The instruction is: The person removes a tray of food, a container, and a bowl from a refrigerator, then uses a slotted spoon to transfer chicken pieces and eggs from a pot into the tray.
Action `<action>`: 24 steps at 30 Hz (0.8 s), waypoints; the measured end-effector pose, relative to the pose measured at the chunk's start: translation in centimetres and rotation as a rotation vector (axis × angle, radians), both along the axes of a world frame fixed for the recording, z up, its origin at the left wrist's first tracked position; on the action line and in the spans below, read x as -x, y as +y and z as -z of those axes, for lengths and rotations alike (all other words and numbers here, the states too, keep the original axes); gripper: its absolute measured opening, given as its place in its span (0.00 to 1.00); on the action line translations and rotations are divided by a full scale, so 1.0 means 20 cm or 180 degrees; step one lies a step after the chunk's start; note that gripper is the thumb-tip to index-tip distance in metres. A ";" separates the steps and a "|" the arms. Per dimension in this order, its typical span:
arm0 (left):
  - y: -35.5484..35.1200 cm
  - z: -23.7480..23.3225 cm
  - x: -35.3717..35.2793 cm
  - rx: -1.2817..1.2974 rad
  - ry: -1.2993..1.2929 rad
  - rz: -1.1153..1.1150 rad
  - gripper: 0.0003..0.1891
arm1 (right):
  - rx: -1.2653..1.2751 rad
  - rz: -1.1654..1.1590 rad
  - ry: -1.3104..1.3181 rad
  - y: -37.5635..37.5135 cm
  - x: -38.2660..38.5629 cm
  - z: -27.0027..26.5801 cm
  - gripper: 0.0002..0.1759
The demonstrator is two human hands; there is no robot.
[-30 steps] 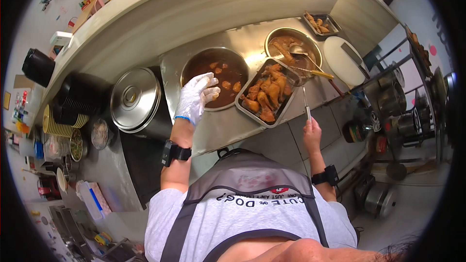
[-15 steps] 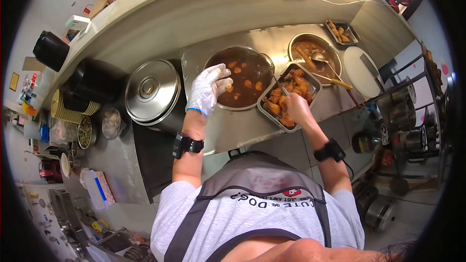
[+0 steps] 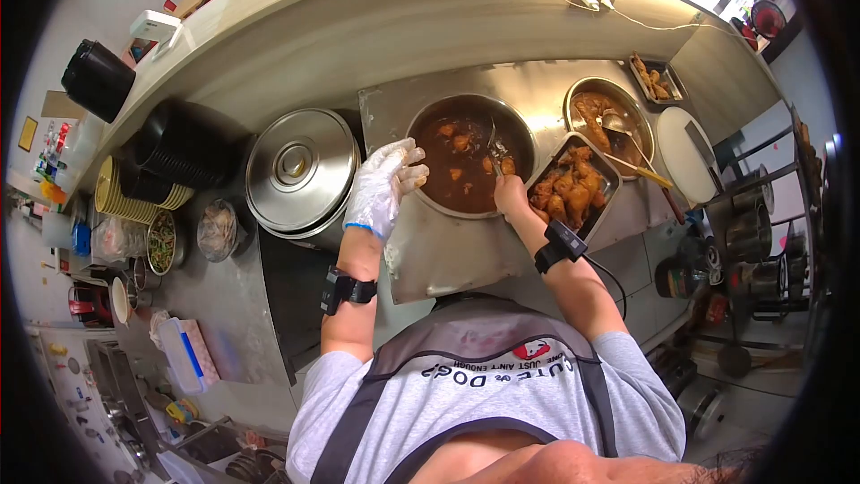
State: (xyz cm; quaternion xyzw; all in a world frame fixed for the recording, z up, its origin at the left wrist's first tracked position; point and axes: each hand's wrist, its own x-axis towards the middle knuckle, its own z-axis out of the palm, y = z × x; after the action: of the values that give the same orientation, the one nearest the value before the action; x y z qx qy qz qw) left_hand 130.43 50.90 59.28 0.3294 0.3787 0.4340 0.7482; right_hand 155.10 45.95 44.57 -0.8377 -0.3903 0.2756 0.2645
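Observation:
My left hand [image 3: 381, 188], in a clear plastic glove, is held at the left rim of the big round pot [image 3: 518, 111], its fingers apart and nothing in them. Dark brown broth with several browned pieces fills the pot. My bare right hand [image 3: 511, 196] is closed around a slim metal utensil [image 3: 494, 154] at the pot's right front rim; the far end reaches over the broth. Just right of this hand, a rectangular metal tray [image 3: 613, 181] holds browned chicken pieces [image 3: 573, 188].
A lidded steel pot [image 3: 300, 161] stands left of the broth pot. Behind the tray is a smaller pot [image 3: 573, 90] of brown sauce with a ladle [image 3: 618, 123]. A white round lid [image 3: 681, 157] and a small tray of fried pieces [image 3: 657, 79] lie to the right.
My right hand has moved left with the utensil, from above the chicken tray to the broth pot's rim. My left hand stays by the pot. The view has shifted slightly.

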 end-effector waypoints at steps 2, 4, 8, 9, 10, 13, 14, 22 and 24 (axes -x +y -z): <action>0.01 0.00 0.04 -0.0083 0.0008 0.0028 0.19 | 0.0052 0.0056 -0.0004 -0.02 0.06 -0.06 0.20; 0.02 0.00 0.07 -0.0053 0.0019 -0.0011 0.19 | 0.0079 -0.0023 -0.0297 -0.07 0.11 -0.12 0.18; 0.05 0.04 0.14 -0.0025 -0.0054 0.0031 0.20 | 0.0239 -0.0111 -0.0629 -0.10 0.12 -0.07 0.15; 0.05 0.05 0.14 -0.0018 -0.0051 0.0046 0.20 | 0.0222 -0.0154 -0.0623 -0.09 0.11 -0.04 0.15; 0.05 0.05 0.15 -0.0021 -0.0072 0.0019 0.20 | 0.0229 -0.0138 -0.0626 -0.09 0.10 -0.02 0.15; 0.07 0.05 0.15 -0.0008 -0.0081 0.0015 0.20 | -0.0018 -0.0364 -0.0392 -0.05 0.07 0.03 0.15; 0.07 0.05 0.15 0.0013 -0.0057 0.0036 0.20 | -0.0033 -0.0453 -0.0258 -0.04 0.08 0.04 0.14; 0.09 0.06 0.16 0.0045 -0.0166 0.0146 0.20 | -0.0083 0.1026 0.4036 -0.11 0.21 0.03 0.10; 0.08 0.05 0.16 0.0056 -0.0137 0.0131 0.20 | -0.0192 0.1221 0.4368 -0.15 0.22 0.05 0.10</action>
State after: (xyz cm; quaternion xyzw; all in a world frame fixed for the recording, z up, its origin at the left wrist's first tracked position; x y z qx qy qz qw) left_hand 127.17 52.60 58.37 0.3211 0.3594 0.4222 0.7678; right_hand 150.67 43.02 43.53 -0.5214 0.0111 0.6785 0.5173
